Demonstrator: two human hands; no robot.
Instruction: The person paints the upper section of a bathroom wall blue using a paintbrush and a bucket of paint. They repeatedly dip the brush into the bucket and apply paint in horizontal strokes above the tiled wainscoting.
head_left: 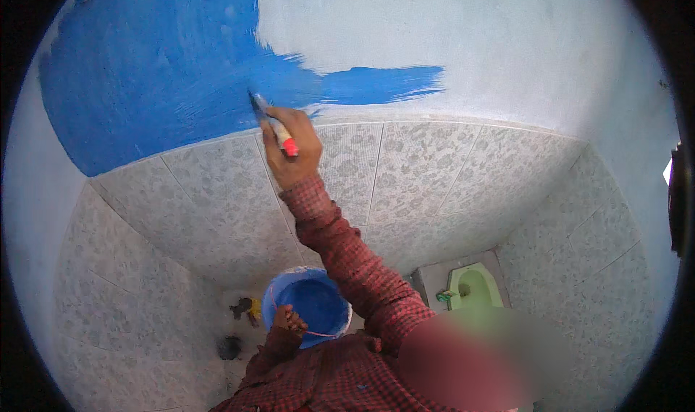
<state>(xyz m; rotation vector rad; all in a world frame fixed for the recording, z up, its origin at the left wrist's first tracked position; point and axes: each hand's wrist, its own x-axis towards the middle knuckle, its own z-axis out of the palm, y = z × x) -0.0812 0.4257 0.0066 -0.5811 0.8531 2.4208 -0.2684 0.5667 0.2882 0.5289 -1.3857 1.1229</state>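
Note:
My right hand (298,148) is raised to the wall, closed round a paintbrush (284,133) whose handle has a red end. The dark bristles press on the wet blue paint (166,72), just above the tile border. A blue stroke (384,84) runs from there to the right across the white wall (463,28). Low down, my left hand (290,321) is closed on the thin pinkish handle of a paint bucket (345,307). Blue paint fills part of the bucket, and smears mark its pale rim.
Patterned grey tiles (413,162) cover the lower wall and both side walls. A green squat toilet (486,282) is set on the floor to the right, with a small green item at its edge. Dark and yellow bits (250,309) and a dark round object (229,347) lie left of the bucket.

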